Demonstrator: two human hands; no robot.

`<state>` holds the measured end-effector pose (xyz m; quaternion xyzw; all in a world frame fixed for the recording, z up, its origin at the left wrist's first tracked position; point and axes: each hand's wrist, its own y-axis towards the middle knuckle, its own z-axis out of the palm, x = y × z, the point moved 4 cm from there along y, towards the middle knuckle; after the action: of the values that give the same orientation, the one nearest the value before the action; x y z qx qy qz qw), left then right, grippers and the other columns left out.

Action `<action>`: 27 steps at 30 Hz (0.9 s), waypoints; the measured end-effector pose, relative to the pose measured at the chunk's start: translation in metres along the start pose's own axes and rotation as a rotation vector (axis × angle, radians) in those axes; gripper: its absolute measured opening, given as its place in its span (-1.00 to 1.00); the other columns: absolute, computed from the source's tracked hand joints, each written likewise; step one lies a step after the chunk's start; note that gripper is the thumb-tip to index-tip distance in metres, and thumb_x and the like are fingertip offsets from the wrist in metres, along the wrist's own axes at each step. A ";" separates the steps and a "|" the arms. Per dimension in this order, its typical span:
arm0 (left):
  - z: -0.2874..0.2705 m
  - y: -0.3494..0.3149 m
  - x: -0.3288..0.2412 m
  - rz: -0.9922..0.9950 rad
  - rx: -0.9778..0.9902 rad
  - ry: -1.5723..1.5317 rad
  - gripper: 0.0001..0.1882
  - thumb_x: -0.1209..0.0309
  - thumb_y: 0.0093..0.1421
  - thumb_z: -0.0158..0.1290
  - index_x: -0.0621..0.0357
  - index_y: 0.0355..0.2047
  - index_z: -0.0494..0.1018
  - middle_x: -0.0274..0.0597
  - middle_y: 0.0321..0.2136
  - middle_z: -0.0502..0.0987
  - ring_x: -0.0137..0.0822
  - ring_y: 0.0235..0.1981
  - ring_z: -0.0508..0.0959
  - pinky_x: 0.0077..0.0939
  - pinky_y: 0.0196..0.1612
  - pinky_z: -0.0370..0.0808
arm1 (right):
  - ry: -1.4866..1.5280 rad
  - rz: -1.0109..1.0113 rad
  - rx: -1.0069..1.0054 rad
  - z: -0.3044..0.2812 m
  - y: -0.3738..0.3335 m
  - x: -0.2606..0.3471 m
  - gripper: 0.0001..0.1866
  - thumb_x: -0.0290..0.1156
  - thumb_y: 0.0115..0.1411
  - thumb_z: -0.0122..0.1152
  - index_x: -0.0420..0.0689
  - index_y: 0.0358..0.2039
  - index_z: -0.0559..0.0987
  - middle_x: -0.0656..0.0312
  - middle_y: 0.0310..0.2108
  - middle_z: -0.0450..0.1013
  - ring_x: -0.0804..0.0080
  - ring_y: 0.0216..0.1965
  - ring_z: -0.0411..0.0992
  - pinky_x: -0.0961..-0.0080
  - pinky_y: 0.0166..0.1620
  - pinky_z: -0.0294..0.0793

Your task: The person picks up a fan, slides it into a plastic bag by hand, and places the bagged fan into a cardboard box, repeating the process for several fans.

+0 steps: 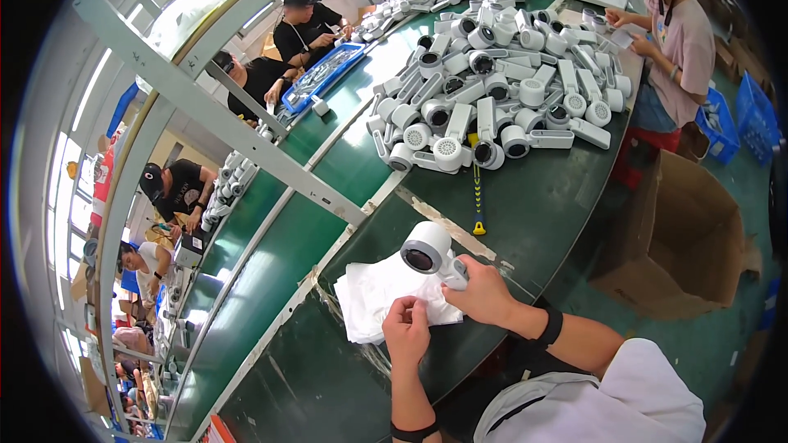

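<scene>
My right hand [480, 291] is wrapped round the grey handle of a white hair dryer [428, 244]. Its round head tilts up to the left, with a grey ring and a dark opening facing me. Beneath it lies a stack of thin white bags [369, 299] on the dark green table [328, 377]. At the near edge of that stack, my left hand [407, 330] has its fingers curled together against the bags. Whether a bag is pinched in them is hidden.
A large heap of similar hair dryers [501, 74] covers the table's far part. A yellow-and-black handled tool [478, 197] sticks out from it. A brown carton [673, 234] stands at right, near a person in pink [681, 41]. A metal frame [222, 98] crosses the left; co-workers sit beyond.
</scene>
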<state>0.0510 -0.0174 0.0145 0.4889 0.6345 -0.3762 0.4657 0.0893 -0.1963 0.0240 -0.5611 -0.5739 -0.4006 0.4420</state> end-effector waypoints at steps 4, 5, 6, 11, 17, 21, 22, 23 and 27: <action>0.006 -0.001 -0.004 -0.016 0.054 0.069 -0.86 0.46 0.26 0.08 0.32 -0.29 0.51 -0.34 -0.55 0.50 -0.59 -0.55 0.44 -0.68 -0.48 0.36 | 0.019 -0.038 0.061 0.006 0.001 0.000 -0.48 -0.24 -0.04 0.33 -0.26 -0.09 0.48 -0.12 -0.37 0.56 -0.13 -0.27 0.53 0.13 -0.18 0.51; 0.007 -0.001 -0.003 0.000 0.066 0.083 -0.86 0.46 0.27 0.08 0.32 -0.28 0.51 -0.35 -0.55 0.50 -0.60 -0.54 0.43 -0.69 -0.47 0.36 | 0.014 -0.034 0.072 0.010 0.003 -0.002 -0.49 -0.24 -0.04 0.34 -0.26 -0.11 0.49 -0.11 -0.36 0.56 -0.13 -0.26 0.53 0.14 -0.17 0.51; 0.007 -0.001 -0.002 0.016 0.079 0.097 -0.86 0.46 0.28 0.08 0.32 -0.27 0.52 -0.36 -0.55 0.49 -0.61 -0.53 0.43 -0.70 -0.46 0.36 | 0.008 -0.030 0.083 0.013 0.004 -0.004 -0.50 -0.23 -0.05 0.35 -0.25 -0.12 0.50 -0.11 -0.35 0.56 -0.12 -0.24 0.53 0.14 -0.17 0.51; 0.006 -0.002 -0.002 0.027 0.065 0.051 -0.86 0.48 0.28 0.07 0.32 -0.25 0.52 -0.36 -0.53 0.51 -0.60 -0.52 0.44 -0.69 -0.45 0.37 | 0.092 0.002 0.102 0.020 0.005 -0.004 -0.53 -0.23 -0.07 0.36 -0.23 -0.18 0.52 -0.10 -0.32 0.55 -0.11 -0.20 0.52 0.16 -0.15 0.51; 0.004 -0.001 -0.003 0.017 0.013 0.011 -0.85 0.48 0.29 0.05 0.32 -0.23 0.51 -0.30 -0.47 0.55 -0.56 -0.50 0.47 -0.66 -0.42 0.40 | 0.008 0.026 0.065 0.014 0.010 -0.006 -0.54 -0.24 -0.08 0.34 -0.22 -0.18 0.52 -0.09 -0.31 0.56 -0.09 -0.20 0.52 0.17 -0.14 0.51; 0.003 0.000 0.000 0.010 -0.006 -0.051 -0.81 0.47 0.27 0.08 0.33 -0.17 0.51 -0.29 -0.45 0.58 -0.57 -0.52 0.45 -0.66 -0.45 0.39 | 0.012 0.021 0.045 0.014 0.008 -0.009 -0.53 -0.23 -0.07 0.33 -0.22 -0.16 0.52 -0.09 -0.32 0.56 -0.09 -0.21 0.52 0.18 -0.14 0.51; 0.005 -0.001 -0.003 0.011 -0.004 -0.054 -0.81 0.47 0.27 0.08 0.33 -0.17 0.51 -0.29 -0.45 0.58 -0.57 -0.52 0.45 -0.66 -0.45 0.39 | 0.010 0.020 0.043 0.014 0.008 -0.010 -0.53 -0.23 -0.07 0.33 -0.22 -0.16 0.52 -0.09 -0.32 0.56 -0.09 -0.21 0.52 0.18 -0.14 0.51; 0.009 -0.002 -0.009 0.034 0.005 0.022 -0.80 0.47 0.25 0.10 0.32 -0.16 0.52 -0.29 -0.46 0.58 -0.57 -0.52 0.45 -0.66 -0.45 0.39 | 0.024 0.005 0.040 0.014 0.007 -0.010 -0.53 -0.23 -0.06 0.33 -0.23 -0.16 0.52 -0.09 -0.33 0.56 -0.09 -0.22 0.53 0.18 -0.14 0.51; 0.007 0.000 -0.007 0.000 0.076 0.112 -0.75 0.46 0.20 0.16 0.30 -0.12 0.54 -0.29 -0.50 0.57 -0.57 -0.52 0.45 -0.66 -0.45 0.39 | 0.074 -0.046 0.075 0.011 0.009 -0.006 -0.52 -0.23 -0.04 0.32 -0.23 -0.14 0.52 -0.09 -0.34 0.56 -0.09 -0.23 0.53 0.19 -0.14 0.52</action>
<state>0.0530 -0.0257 0.0195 0.5265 0.6447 -0.3723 0.4106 0.0977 -0.1867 0.0151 -0.5156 -0.5844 -0.4095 0.4743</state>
